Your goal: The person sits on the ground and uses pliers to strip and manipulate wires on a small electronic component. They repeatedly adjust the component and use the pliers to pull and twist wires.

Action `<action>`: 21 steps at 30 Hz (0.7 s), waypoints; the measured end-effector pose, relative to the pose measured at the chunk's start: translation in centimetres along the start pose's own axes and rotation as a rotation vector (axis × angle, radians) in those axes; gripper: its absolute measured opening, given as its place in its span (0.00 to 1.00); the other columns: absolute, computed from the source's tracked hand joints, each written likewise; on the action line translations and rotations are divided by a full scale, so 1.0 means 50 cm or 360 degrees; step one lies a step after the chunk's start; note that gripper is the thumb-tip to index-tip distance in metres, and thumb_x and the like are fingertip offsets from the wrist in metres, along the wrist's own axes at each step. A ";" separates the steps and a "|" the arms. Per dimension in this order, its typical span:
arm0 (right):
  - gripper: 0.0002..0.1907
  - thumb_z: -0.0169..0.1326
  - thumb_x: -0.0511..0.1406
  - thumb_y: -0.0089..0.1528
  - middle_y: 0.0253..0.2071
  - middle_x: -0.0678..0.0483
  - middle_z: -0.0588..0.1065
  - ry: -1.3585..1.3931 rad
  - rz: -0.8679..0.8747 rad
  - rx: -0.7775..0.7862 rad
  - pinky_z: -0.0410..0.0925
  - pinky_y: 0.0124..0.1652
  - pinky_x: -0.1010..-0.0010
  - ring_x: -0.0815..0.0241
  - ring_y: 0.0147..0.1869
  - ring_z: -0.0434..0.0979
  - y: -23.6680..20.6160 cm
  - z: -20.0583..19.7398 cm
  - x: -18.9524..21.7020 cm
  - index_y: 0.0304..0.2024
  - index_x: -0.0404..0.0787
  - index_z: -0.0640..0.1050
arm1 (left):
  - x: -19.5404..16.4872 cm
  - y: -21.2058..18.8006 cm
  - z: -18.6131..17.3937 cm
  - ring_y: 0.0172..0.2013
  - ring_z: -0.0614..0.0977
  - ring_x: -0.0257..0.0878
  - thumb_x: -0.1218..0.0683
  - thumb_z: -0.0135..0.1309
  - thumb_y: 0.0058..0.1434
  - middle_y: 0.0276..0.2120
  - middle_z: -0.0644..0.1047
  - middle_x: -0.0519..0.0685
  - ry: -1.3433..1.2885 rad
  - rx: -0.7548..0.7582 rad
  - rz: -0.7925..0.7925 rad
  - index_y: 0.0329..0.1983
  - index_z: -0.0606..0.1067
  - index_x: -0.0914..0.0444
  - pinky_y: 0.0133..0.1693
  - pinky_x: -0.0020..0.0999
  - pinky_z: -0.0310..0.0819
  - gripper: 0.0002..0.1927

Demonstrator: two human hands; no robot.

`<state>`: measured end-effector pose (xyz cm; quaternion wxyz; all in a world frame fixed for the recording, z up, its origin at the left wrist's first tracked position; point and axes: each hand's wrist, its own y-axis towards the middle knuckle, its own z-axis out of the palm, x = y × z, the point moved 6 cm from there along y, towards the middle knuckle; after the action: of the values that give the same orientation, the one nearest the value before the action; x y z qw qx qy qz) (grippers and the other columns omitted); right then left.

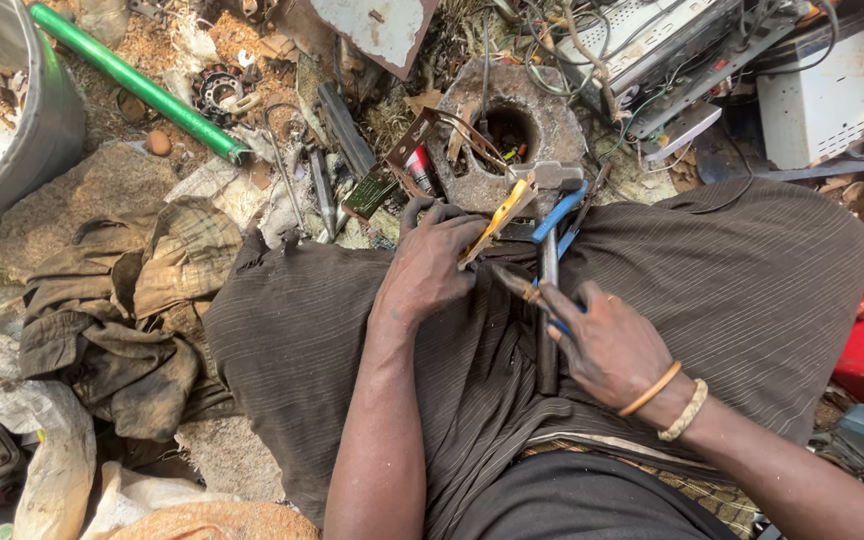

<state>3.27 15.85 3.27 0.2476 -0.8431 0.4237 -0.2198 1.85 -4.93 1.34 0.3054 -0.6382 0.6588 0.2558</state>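
1. Head view: the person sits with a dark striped cloth (712, 270) stretched over both thighs, so the lap serves as the work surface and small parts stay within reach.
2. The left hand (430, 268) lies at the centre of the lap, fingers curled and pinching the lower end of a yellow-handled tool (497, 222), which slants up toward 1 o'clock; the grip low on the handle keeps it steady.
3. The right hand (607, 345) sits at 4 o'clock from the left hand, fingers closed around a thin brownish piece (517, 285) that points toward 10 o'clock, bringing its tip just beside the left hand's fingers. What the piece is I cannot tell.
4. Blue-handled pliers (560, 212) rest on the cloth between the two hands, handles toward 12 o'clock, close enough to grab without shifting.
5. A hammer (549, 260) lies along the lap with its metal head at 12 o'clock and its shaft running toward 6 o'clock under the right hand.
6. At 12 o'clock, on the ground beyond the knees, a heavy rusty iron block with a round hole (512, 125) stands like an anvil, facing the lap.
7. At 10 o'clock a green pipe (137, 85) lies slantwise, and a grey bucket (47, 120) stands in the far corner.
8. At 9 o'clock crumpled rags (122, 300) lie on the ground.
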 end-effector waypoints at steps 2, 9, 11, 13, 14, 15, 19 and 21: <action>0.30 0.51 0.45 0.65 0.38 0.47 0.68 -0.0060 -0.0103 0.0028 0.70 0.37 0.59 0.54 0.36 0.70 -0.015 0.023 0.022 0.69 0.47 0.65 | 0.002 0.001 0.003 0.57 0.75 0.44 0.63 0.64 0.38 0.52 0.82 0.45 -0.0039 0.0010 -0.0040 0.53 0.80 0.57 0.69 0.49 0.44 0.33; 0.22 0.56 0.46 0.63 0.38 0.46 0.74 0.0362 -0.0383 -0.1027 0.71 0.35 0.58 0.49 0.36 0.75 0.017 -0.055 0.046 0.51 0.36 0.77 | -0.007 -0.001 0.016 0.58 0.75 0.43 0.60 0.67 0.41 0.51 0.82 0.44 0.0039 0.0056 -0.0042 0.54 0.79 0.57 0.68 0.51 0.44 0.32; 0.21 0.55 0.44 0.65 0.38 0.44 0.75 0.0401 -0.0359 -0.1174 0.71 0.35 0.56 0.46 0.37 0.77 0.064 -0.086 0.039 0.49 0.33 0.77 | -0.014 -0.008 0.007 0.58 0.76 0.43 0.60 0.65 0.42 0.53 0.82 0.44 0.0027 -0.0004 0.0019 0.56 0.79 0.57 0.68 0.48 0.49 0.32; 0.16 0.54 0.42 0.67 0.36 0.45 0.75 0.0358 -0.0324 -0.1046 0.71 0.35 0.52 0.43 0.36 0.77 0.109 -0.093 0.043 0.46 0.35 0.77 | -0.021 -0.014 -0.002 0.58 0.75 0.45 0.58 0.67 0.43 0.54 0.81 0.46 -0.0032 -0.0064 0.0067 0.56 0.78 0.59 0.67 0.48 0.50 0.32; 0.13 0.53 0.41 0.68 0.34 0.45 0.75 0.0333 -0.0308 -0.0982 0.70 0.35 0.51 0.41 0.36 0.77 0.128 -0.095 0.046 0.45 0.36 0.78 | -0.023 -0.015 -0.007 0.59 0.74 0.46 0.56 0.68 0.44 0.54 0.81 0.47 -0.0062 -0.0098 0.0091 0.56 0.78 0.60 0.66 0.48 0.50 0.32; 0.13 0.53 0.41 0.68 0.33 0.45 0.75 0.0359 -0.0341 -0.0955 0.70 0.35 0.50 0.41 0.35 0.77 0.139 -0.097 0.051 0.43 0.36 0.78 | -0.021 -0.015 -0.011 0.59 0.75 0.45 0.56 0.68 0.44 0.54 0.81 0.47 -0.0035 -0.0094 0.0080 0.56 0.78 0.59 0.66 0.48 0.50 0.32; 0.15 0.51 0.41 0.69 0.27 0.45 0.76 0.0646 -0.0151 -0.0606 0.69 0.35 0.52 0.47 0.30 0.76 0.177 -0.084 0.023 0.40 0.36 0.80 | -0.018 -0.015 -0.015 0.58 0.75 0.44 0.57 0.66 0.42 0.52 0.81 0.48 -0.0012 -0.0056 0.0030 0.57 0.78 0.59 0.67 0.47 0.49 0.33; 0.15 0.52 0.41 0.68 0.26 0.46 0.77 0.0897 -0.0064 -0.0473 0.70 0.35 0.56 0.53 0.28 0.76 0.186 -0.072 0.006 0.42 0.36 0.82 | -0.019 -0.019 -0.017 0.58 0.75 0.44 0.58 0.66 0.41 0.52 0.81 0.48 -0.0025 -0.0042 0.0029 0.58 0.78 0.58 0.67 0.47 0.50 0.35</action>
<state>-4.31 9.95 0.50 -0.0097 -0.7842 0.4864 -0.3852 2.72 -4.95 2.66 0.2997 -0.6340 0.6588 0.2723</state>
